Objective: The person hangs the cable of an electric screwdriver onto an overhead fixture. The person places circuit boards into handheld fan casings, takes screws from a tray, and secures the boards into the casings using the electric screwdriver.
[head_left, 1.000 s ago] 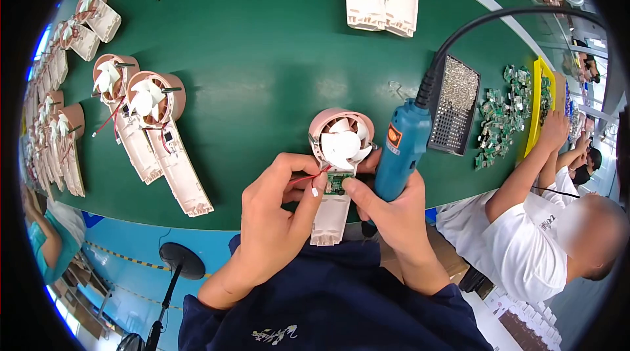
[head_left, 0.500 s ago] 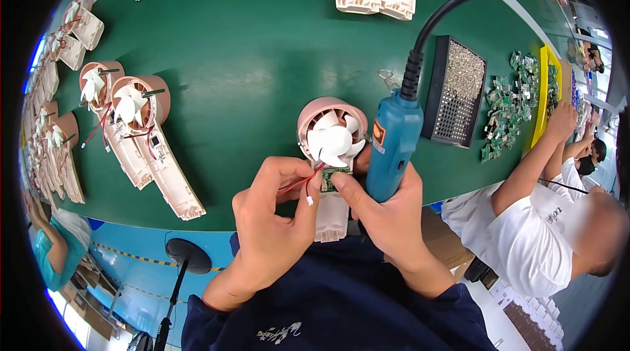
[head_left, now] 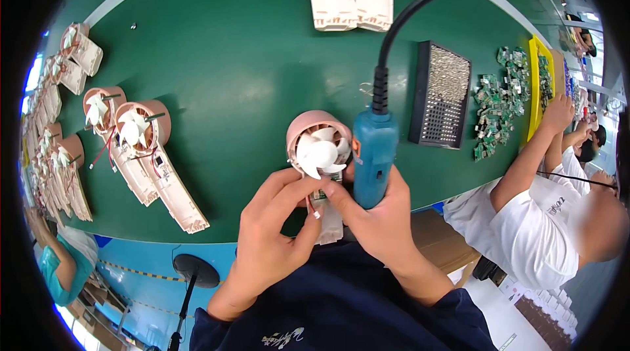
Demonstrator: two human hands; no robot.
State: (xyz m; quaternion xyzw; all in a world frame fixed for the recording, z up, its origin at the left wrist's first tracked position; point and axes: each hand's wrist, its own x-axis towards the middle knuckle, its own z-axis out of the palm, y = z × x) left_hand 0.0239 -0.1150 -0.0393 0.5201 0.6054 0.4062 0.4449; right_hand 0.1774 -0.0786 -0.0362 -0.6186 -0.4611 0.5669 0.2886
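Note:
A pink fan housing (head_left: 319,122) with white blades (head_left: 319,153) lies at the front edge of the green table, its pale handle shell (head_left: 330,225) pointing toward me. My left hand (head_left: 277,233) is at its left side, index finger over the shell, with thin red wires and a small white connector (head_left: 316,214) by the thumb. My right hand (head_left: 375,223) wraps round a teal electric screwdriver (head_left: 375,154), held upright, while its thumb presses near the green circuit board (head_left: 336,177). The fingers mostly cover the board; the tool's tip is hidden.
Two fan assemblies (head_left: 172,183) lie at left, with several more beyond. Two shells (head_left: 332,3) lie at the back. A black screw tray (head_left: 420,98), loose circuit boards (head_left: 495,111) and a yellow bin (head_left: 535,88) stand right. A co-worker (head_left: 525,226) sits at right.
The camera view has shifted. My left fingers have moved in over the shell beside my right thumb, and the red wires now hang lower. The screwdriver remains in my right hand.

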